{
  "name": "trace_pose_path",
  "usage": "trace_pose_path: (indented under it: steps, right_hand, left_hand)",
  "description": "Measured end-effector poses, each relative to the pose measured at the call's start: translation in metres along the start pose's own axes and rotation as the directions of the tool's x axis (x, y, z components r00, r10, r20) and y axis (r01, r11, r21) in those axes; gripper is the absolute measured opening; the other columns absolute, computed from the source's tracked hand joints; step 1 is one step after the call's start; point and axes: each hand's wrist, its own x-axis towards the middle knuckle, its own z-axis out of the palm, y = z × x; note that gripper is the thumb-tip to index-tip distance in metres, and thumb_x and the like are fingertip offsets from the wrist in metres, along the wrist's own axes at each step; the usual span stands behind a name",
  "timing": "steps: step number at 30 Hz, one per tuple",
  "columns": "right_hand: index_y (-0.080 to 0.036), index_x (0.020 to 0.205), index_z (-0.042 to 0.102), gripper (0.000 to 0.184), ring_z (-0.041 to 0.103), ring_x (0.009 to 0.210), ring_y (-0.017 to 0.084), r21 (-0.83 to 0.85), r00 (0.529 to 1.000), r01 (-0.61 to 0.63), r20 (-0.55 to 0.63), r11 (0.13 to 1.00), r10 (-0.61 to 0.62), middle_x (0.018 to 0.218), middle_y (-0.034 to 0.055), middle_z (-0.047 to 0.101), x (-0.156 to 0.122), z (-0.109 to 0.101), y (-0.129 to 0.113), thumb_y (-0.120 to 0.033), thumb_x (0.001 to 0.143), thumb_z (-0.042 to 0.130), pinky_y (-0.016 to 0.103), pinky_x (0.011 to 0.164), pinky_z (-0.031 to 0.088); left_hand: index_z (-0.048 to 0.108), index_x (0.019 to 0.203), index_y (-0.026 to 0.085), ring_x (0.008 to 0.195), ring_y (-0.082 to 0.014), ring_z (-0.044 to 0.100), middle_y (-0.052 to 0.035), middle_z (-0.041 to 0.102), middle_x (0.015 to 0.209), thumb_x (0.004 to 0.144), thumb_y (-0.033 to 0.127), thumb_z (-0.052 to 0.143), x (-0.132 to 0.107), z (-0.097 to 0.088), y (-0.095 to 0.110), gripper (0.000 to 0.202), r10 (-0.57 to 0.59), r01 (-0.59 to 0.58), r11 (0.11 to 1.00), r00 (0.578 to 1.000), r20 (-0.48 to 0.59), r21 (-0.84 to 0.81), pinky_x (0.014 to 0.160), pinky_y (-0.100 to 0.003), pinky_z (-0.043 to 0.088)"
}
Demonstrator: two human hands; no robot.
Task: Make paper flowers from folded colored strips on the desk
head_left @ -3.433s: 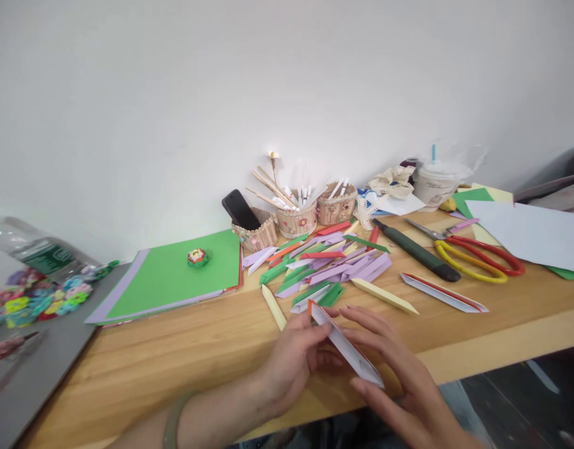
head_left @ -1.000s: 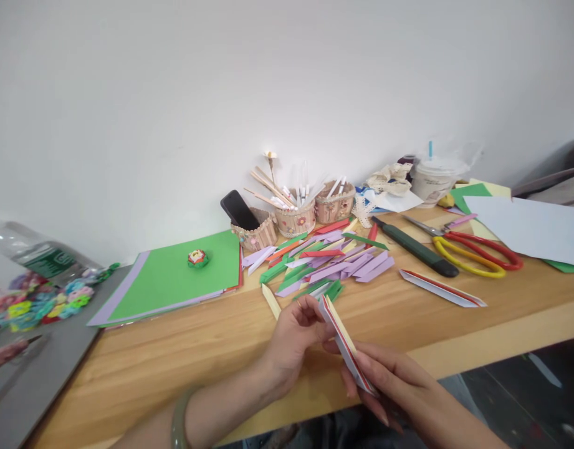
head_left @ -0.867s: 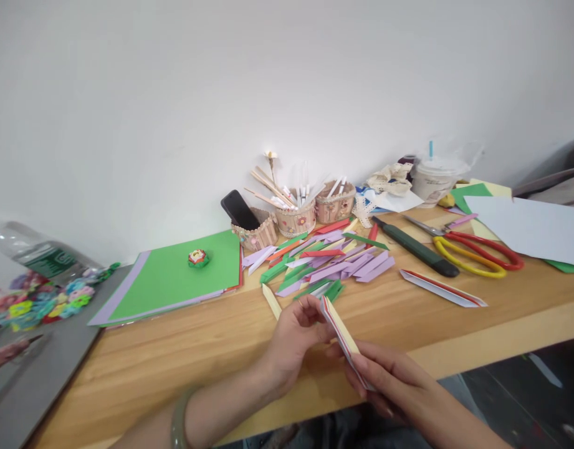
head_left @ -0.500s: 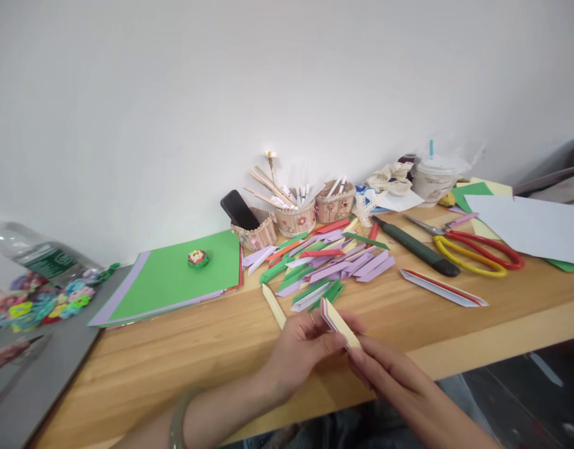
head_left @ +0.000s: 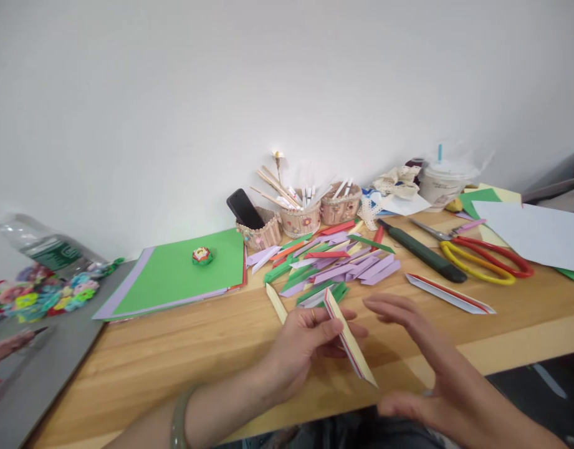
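My left hand is closed on a folded paper strip, cream on top with red and white layers showing along its edge. The strip slants down to the right. Just right of it, my right hand is open, thumb and fingers wide apart, touching nothing. A pale yellow folded strip lies behind my left hand. Beyond my hands spreads a loose pile of folded paper strips in purple, green, red and cream. Farther right rests a white and red folded strip.
A green utility knife and red-and-yellow-handled scissors lie at the right. Decorated holders stand by the wall, one with a phone. Green paper sheets bear a small paper flower. Another person's hand is at far left.
My right hand has let go of the folded strip and moved right, its fingers spreading. The whole length of the strip now shows, held by my left hand alone.
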Motion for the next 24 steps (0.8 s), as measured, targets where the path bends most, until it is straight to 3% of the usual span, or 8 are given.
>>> trace_pose_path:
  steps: [3,6,9,14,18,21,24]
  right_hand:
    - [-0.027,0.138,0.013,0.096,0.028,0.13,0.03,-0.089,0.978,0.17,0.142,0.981,-0.156,0.144,0.0128,0.026,0.006,0.0,0.001,-0.05,0.063,0.07,0.042,0.097,0.04]
    - [-0.027,0.139,0.006,0.1,0.029,0.13,0.028,-0.111,0.956,0.189,0.249,0.976,-0.157,0.144,0.0128,0.027,0.013,0.002,0.0,-0.044,0.065,0.07,0.043,0.098,0.039]
    - [-0.025,0.139,0.007,0.1,0.034,0.128,0.028,-0.153,0.954,0.188,0.265,0.97,-0.143,0.141,0.0135,0.033,0.016,0.004,0.0,-0.044,0.064,0.07,0.042,0.097,0.041]
    - [-0.022,0.134,0.029,0.087,0.036,0.126,0.028,-0.174,0.95,0.177,0.288,0.969,-0.122,0.137,0.0125,0.039,0.018,0.005,0.0,-0.046,0.062,0.07,0.041,0.095,0.043]
    - [-0.018,0.133,0.037,0.086,0.035,0.126,0.034,-0.125,0.96,0.101,0.271,0.987,-0.064,0.139,0.0158,0.038,0.016,0.009,0.002,-0.048,0.061,0.071,0.049,0.096,0.039]
    - [-0.018,0.137,0.033,0.063,0.05,0.116,0.029,0.081,0.972,-0.103,0.221,0.991,0.083,0.132,0.0157,0.048,0.013,0.015,0.002,-0.047,0.082,0.048,0.044,0.089,0.047]
    - [-0.019,0.129,0.046,0.046,0.06,0.103,0.023,0.247,0.945,-0.314,0.175,0.916,0.277,0.114,0.0116,0.063,0.01,0.022,-0.002,-0.04,0.089,0.036,0.035,0.082,0.051]
  left_hand:
    - [0.068,0.085,0.011,0.06,-0.0123,0.062,-0.0082,0.07,0.072,0.063,0.031,0.073,0.0,0.0,-0.002,0.03,-0.073,0.073,0.997,0.997,0.018,-0.004,0.06,-0.023,0.048]
    - [0.069,0.082,0.01,0.059,-0.011,0.062,-0.0091,0.07,0.074,0.063,0.031,0.073,-0.001,0.0,-0.003,0.028,-0.11,0.109,0.993,0.993,0.032,0.042,0.057,-0.021,0.047]
    - [0.069,0.079,0.01,0.062,-0.0109,0.063,-0.0097,0.07,0.08,0.065,0.032,0.071,-0.001,-0.002,-0.004,0.026,-0.116,0.113,0.991,0.992,0.043,0.078,0.057,-0.02,0.046]
    - [0.069,0.081,0.011,0.069,-0.0129,0.064,-0.0093,0.07,0.078,0.068,0.033,0.068,-0.002,-0.003,-0.005,0.026,-0.117,0.107,0.986,0.99,0.075,0.126,0.062,-0.021,0.047]
    - [0.069,0.08,0.011,0.065,-0.0115,0.062,-0.0075,0.069,0.076,0.066,0.031,0.069,-0.003,-0.001,-0.006,0.024,-0.103,0.094,0.986,0.993,0.053,0.14,0.063,-0.023,0.047]
    - [0.069,0.084,0.012,0.066,-0.0127,0.061,-0.0071,0.068,0.076,0.069,0.031,0.066,-0.004,0.002,-0.006,0.024,-0.058,0.053,0.992,0.998,0.04,0.116,0.069,-0.027,0.047]
    - [0.069,0.083,0.014,0.071,-0.0141,0.061,-0.0055,0.067,0.08,0.068,0.031,0.067,-0.005,0.004,-0.005,0.023,0.014,-0.01,0.996,0.999,-0.037,0.091,0.072,-0.029,0.047]
